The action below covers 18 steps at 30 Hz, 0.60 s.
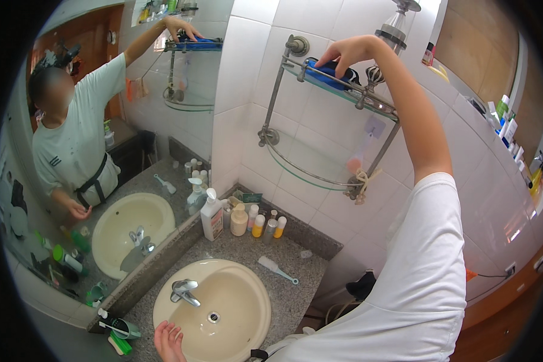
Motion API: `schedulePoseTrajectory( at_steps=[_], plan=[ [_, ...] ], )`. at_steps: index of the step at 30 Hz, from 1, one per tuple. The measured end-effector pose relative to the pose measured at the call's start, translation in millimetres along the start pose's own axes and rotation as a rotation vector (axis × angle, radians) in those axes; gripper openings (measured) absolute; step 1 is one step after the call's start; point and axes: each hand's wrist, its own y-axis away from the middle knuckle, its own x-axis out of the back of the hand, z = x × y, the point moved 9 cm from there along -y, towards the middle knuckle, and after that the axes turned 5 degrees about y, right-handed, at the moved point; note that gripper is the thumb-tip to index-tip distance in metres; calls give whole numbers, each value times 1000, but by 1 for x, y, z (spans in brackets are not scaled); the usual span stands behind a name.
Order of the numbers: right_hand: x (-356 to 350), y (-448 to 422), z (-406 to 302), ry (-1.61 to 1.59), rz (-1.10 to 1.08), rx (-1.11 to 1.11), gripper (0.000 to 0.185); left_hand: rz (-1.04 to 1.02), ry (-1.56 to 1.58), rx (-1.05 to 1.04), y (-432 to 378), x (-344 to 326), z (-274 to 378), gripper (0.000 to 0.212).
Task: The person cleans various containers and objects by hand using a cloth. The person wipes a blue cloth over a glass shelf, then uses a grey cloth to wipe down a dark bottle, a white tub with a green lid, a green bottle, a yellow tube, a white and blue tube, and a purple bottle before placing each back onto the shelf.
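Observation:
My right hand (350,53) reaches up to the top tier of a two-tier glass and metal corner shelf (280,90). Its fingers rest on a blue and black item (328,74), perhaps a pouch, lying behind the metal rail; whether they grip it I cannot tell. Low in the view, my left hand (169,340) hovers at the near left rim of a cream oval washbasin (235,312), fingers slightly curled and apart, holding nothing. A chrome faucet (185,292) stands at the basin's left side.
A white pump bottle (212,215) and several small bottles (239,220) line the counter's back corner. A white and blue brush (278,270) lies right of the basin. A green-handled brush (120,343) and a cup (126,329) sit lower left. A wall mirror (149,135) is at left.

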Motion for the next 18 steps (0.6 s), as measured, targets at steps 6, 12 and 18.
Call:
schedulePoseTrajectory(
  at_steps=[6, 12, 18],
  plan=[
    [-2, 7, -6, -63, 41, -86, 64, 29, -43, -10, 0, 6, 2, 40],
    [3, 21, -5, -275, 8, -205, 54, 7, 9, -52, -1, 4, 6, 38],
    [9, 28, -16, -69, -32, -145, 69, 38, -30, -39, -6, 9, 8, 36]
  ],
)
